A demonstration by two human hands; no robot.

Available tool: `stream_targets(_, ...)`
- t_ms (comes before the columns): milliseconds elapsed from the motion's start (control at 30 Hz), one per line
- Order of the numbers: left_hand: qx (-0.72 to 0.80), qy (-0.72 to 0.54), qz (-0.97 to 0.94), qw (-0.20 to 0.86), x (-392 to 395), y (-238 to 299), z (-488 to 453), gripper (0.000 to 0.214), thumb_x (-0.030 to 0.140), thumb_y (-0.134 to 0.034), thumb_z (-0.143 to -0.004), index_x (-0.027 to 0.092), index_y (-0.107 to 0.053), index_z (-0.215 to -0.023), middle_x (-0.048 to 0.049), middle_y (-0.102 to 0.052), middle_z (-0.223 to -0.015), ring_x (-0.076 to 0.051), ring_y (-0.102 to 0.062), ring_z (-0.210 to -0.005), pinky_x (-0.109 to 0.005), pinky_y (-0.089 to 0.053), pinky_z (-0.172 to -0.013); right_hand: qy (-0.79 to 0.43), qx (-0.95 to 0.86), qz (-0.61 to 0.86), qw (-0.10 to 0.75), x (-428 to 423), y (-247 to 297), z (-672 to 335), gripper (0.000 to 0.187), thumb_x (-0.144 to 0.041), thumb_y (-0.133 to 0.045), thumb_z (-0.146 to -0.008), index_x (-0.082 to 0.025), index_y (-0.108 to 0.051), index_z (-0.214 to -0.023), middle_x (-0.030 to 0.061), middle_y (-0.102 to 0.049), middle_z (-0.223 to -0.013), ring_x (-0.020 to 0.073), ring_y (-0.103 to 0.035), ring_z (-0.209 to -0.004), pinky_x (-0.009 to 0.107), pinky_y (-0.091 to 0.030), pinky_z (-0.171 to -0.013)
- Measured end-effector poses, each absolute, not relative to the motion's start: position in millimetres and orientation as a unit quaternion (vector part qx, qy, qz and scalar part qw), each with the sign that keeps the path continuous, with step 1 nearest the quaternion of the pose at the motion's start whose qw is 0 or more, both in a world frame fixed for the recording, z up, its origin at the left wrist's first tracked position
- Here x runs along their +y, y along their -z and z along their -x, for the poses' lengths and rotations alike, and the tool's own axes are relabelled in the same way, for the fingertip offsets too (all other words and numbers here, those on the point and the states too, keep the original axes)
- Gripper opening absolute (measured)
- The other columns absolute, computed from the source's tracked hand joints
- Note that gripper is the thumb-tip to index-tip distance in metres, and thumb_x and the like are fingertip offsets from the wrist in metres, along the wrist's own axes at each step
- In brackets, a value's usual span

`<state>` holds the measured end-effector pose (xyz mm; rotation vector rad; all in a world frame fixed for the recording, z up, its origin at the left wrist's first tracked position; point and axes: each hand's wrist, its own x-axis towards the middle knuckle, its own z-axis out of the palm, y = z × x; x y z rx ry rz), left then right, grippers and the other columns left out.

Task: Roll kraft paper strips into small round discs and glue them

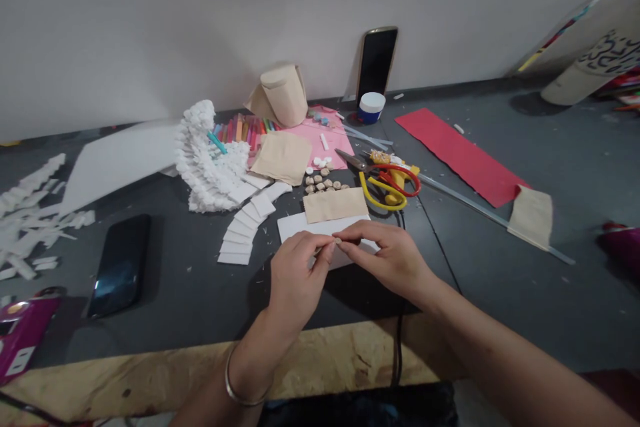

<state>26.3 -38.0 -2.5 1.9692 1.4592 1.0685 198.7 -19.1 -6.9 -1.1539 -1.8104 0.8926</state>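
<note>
Small beige roll (pixel 339 241), rounded, is being pinched by left hand (pixel 300 270) and right hand (pixel 393 255); a blue jar (pixel 370 113) is wearing a white lid (pixel 373 99), contents hidden.

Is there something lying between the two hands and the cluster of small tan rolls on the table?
Yes: the tan strip, overlapping the white sheet, lies between the cluster of small tan rolls and the left hand and right hand, which pinch another roll.

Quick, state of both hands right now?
Left hand: closed, pinching a small brown roll.
Right hand: closed, pinching the same small brown roll.
</note>
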Motion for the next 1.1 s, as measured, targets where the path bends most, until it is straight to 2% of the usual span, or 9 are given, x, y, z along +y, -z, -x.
stream_targets(200,0.554,-0.364,-0.718,0.215,-39,2,-31,0.014,0.028,-0.055,-0.091,0.021,-0.066,-0.087,-0.0014,-0.073,-0.084,-0.017,-0.067,-0.08,-0.028,-0.048,-0.071,-0.278,-0.734,0.468,0.406,-20,6,-197,0.006,-0.022,-0.061,-0.082,-0.02,-0.065,-0.078,0.0018,-0.07,-0.073,0.0145,-0.065,-0.067,0.025,-0.051,-0.063)
stream_targets(300,0.555,-0.373,-0.715,0.202,-39,5,-30,0.01,0.028,-0.057,-0.09,0.022,-0.064,-0.09,-0.0014,-0.071,-0.085,-0.016,-0.066,-0.08,-0.026,-0.049,-0.072,-0.278,-0.72,0.487,0.41,-20,7,-197,0.003,-0.021,-0.061,-0.08,-0.02,-0.064,-0.078,0.0009,-0.068,-0.072,0.0138,-0.063,-0.065,0.024,-0.05,-0.062)
stream_targets(467,0.52,-0.39,-0.735,0.196,-39,8,-25,0.009,0.023,-0.055,-0.09,0.021,-0.063,-0.085,-0.0009,-0.068,-0.081,-0.014,-0.064,-0.079,-0.024,-0.049,-0.071,-0.296,-0.694,0.506,0.418,-19,8,-200,0.003,-0.02,-0.06,-0.079,-0.02,-0.063,-0.08,0.0002,-0.066,-0.072,0.0132,-0.061,-0.066,0.024,-0.049,-0.063)
stream_targets(833,0.576,-0.381,-0.669,0.275,-39,2,-25,0.01,0.028,-0.057,-0.089,0.02,-0.062,-0.083,0.0001,-0.069,-0.078,-0.014,-0.064,-0.072,-0.023,-0.048,-0.064,-0.277,-0.701,0.498,0.429,-20,7,-198,0.004,-0.018,-0.059,-0.077,-0.021,-0.061,-0.078,0.0003,-0.066,-0.071,0.0133,-0.061,-0.065,0.024,-0.048,-0.062)
stream_targets(933,0.581,-0.356,-0.669,0.297,-37,1,-23,0.014,0.031,-0.054,-0.091,0.021,-0.062,-0.086,-0.0007,-0.07,-0.083,-0.016,-0.064,-0.078,-0.027,-0.047,-0.069,-0.262,-0.72,0.484,0.423,-20,8,-197,0.003,-0.017,-0.058,-0.078,-0.02,-0.06,-0.077,0.0003,-0.065,-0.069,0.0131,-0.061,-0.064,0.024,-0.048,-0.061)
stream_targets(1100,0.609,-0.326,-0.68,0.247,-35,2,-21,0.013,0.031,-0.057,-0.088,0.022,-0.065,-0.084,-0.0006,-0.071,-0.081,-0.021,-0.06,-0.087,-0.039,-0.041,-0.088,-0.226,-0.744,0.461,0.428,-19,7,-196,0.005,-0.015,-0.058,-0.077,-0.02,-0.059,-0.077,0.0001,-0.064,-0.069,0.0133,-0.061,-0.064,0.023,-0.048,-0.061)
